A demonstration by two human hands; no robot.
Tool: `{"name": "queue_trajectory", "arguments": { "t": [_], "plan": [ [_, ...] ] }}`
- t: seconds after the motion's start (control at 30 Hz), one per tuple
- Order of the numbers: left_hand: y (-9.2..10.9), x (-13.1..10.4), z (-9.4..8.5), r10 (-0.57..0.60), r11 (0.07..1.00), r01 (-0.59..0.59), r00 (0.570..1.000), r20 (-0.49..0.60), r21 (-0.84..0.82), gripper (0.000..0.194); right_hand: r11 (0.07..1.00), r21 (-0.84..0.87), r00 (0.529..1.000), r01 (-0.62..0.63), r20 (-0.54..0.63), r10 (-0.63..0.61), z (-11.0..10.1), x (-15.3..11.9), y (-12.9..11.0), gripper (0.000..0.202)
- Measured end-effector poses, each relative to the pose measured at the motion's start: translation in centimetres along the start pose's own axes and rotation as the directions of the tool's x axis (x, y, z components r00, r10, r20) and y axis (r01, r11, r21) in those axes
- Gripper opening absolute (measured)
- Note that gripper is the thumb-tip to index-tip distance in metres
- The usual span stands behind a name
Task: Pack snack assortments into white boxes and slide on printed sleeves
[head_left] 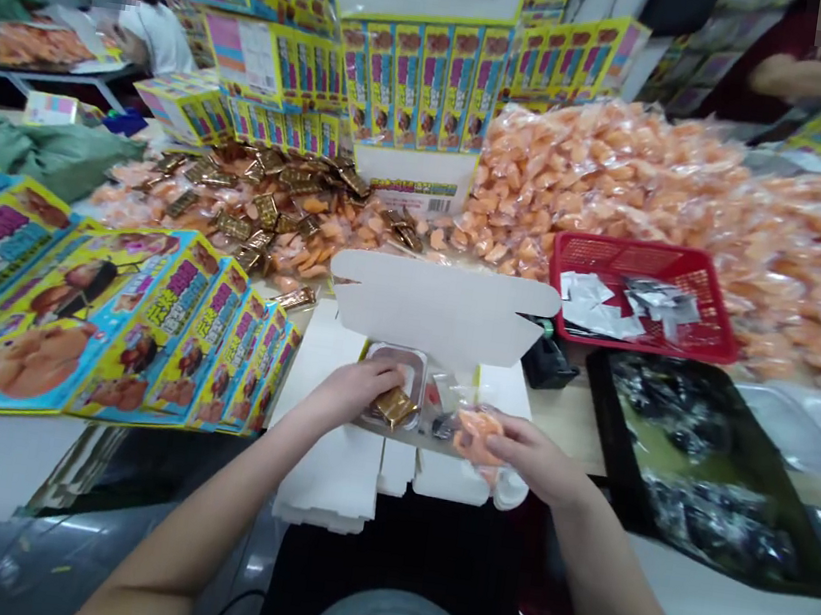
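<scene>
An unfolded white box (442,297) lies open in front of me, its lid flap raised at the back. Inside its left part sits a clear plastic tray (419,361). My left hand (358,391) reaches over that tray, its fingers closed at a shiny gold foil packet (395,406); the exact grip is partly hidden. On the right, my right hand (531,457) pinches a clear bag of orange pieces (478,436) above the box's front edge. A small clear bag with a dark item (445,423) lies between the hands, beside the tray.
Yellow printed boxes (142,333) stand at left, with more stacked behind. Gold packets (264,213) and bagged orange pieces (610,172) are heaped at the back. At right are a red basket (721,333) with silvery packets and a dark tray (721,480) with black bagged items. Other people work farther back.
</scene>
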State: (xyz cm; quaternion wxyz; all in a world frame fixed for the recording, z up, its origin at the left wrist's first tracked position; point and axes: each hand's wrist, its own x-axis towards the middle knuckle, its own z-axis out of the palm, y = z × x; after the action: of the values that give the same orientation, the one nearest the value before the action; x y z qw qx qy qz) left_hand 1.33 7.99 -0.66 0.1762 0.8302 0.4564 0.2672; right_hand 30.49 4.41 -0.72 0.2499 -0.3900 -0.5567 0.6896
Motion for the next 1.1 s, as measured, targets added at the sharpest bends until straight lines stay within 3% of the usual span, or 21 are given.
{"name": "queue_trajectory", "arguments": {
  "t": [0.07, 0.13, 0.23, 0.3, 0.37, 0.43, 0.5, 0.57, 0.67, 0.73, 0.83, 0.9, 0.97, 1.1],
  "plan": [
    [-0.3, 0.2, -0.5, 0.081, 0.997, -0.082, 0.993, 0.082, 0.001, 0.024, 0.998, 0.06, 0.999, -0.018, -0.032, 0.02, 0.3, 0.2, 0.2, 0.038],
    [-0.5, 0.2, -1.1, 0.108, 0.994, -0.108, 0.991, 0.086, 0.004, 0.024, 0.986, 0.166, 0.996, -0.029, -0.078, 0.043, 0.5, 0.1, -0.1, 0.038],
    [0.0, 0.0, -1.7, 0.151, 0.988, -0.153, 0.987, -0.05, -0.028, 0.018, 0.918, 0.395, 0.992, -0.036, -0.1, 0.081, 1.3, 0.7, -1.4, 0.042],
    [0.7, -0.3, -1.6, 0.252, 0.961, -0.266, 0.955, -0.155, -0.078, 0.015, 0.85, 0.521, 0.994, -0.086, -0.017, 0.111, 2.0, 1.7, -2.3, 0.046],
    [1.3, -0.6, -1.3, 0.343, 0.927, -0.363, 0.921, -0.187, -0.09, 0.016, 0.805, 0.571, 0.987, -0.159, 0.067, 0.147, 2.7, 3.0, -2.7, 0.048],
    [1.4, -0.9, -0.9, 0.286, 0.957, -0.289, 0.947, -0.147, -0.005, 0.019, 0.802, 0.572, 0.983, -0.171, 0.047, 0.176, 3.0, 3.9, -2.6, 0.045],
    [0.9, -1.0, -0.7, 0.124, 0.986, -0.108, 0.985, -0.124, 0.129, 0.024, 0.824, 0.552, 0.982, -0.128, -0.044, 0.183, 2.8, 4.1, -2.1, 0.043],
    [0.1, -0.8, -0.7, 0.02, 0.975, 0.004, 0.994, -0.108, 0.221, 0.029, 0.841, 0.532, 0.98, -0.101, -0.093, 0.176, 2.1, 3.6, -1.5, 0.045],
    [-0.9, 0.4, -0.9, 0.089, 0.978, -0.091, 0.996, 0.019, 0.189, 0.024, 0.836, 0.541, 0.98, -0.091, -0.102, 0.173, 1.3, 2.5, -0.7, 0.046],
    [-1.1, 1.6, -0.8, 0.129, 0.989, -0.137, 0.984, 0.125, 0.059, 0.022, 0.83, 0.552, 0.977, -0.078, -0.122, 0.173, 1.1, 2.1, -0.5, 0.045],
    [-1.1, 3.2, -0.3, 0.061, 0.995, -0.043, 0.977, 0.204, -0.092, 0.021, 0.827, 0.557, 0.972, -0.079, -0.141, 0.188, 1.1, 2.1, -0.3, 0.044],
    [-0.9, 3.7, -0.1, 0.014, 0.998, 0.0, 0.973, 0.229, -0.062, 0.022, 0.83, 0.55, 0.966, -0.094, -0.152, 0.211, 1.2, 2.3, -0.1, 0.043],
    [-0.7, 3.5, -0.3, 0.042, 0.999, -0.05, 0.962, 0.268, 0.021, 0.024, 0.832, 0.544, 0.96, -0.107, -0.162, 0.23, 1.0, 2.3, 0.0, 0.043],
    [-0.4, 2.2, -1.8, 0.049, 0.946, -0.132, 0.961, 0.273, 0.296, 0.049, 0.848, 0.515, 0.965, -0.127, -0.135, 0.227, 0.9, 2.3, -0.6, 0.041]
  ]
}}
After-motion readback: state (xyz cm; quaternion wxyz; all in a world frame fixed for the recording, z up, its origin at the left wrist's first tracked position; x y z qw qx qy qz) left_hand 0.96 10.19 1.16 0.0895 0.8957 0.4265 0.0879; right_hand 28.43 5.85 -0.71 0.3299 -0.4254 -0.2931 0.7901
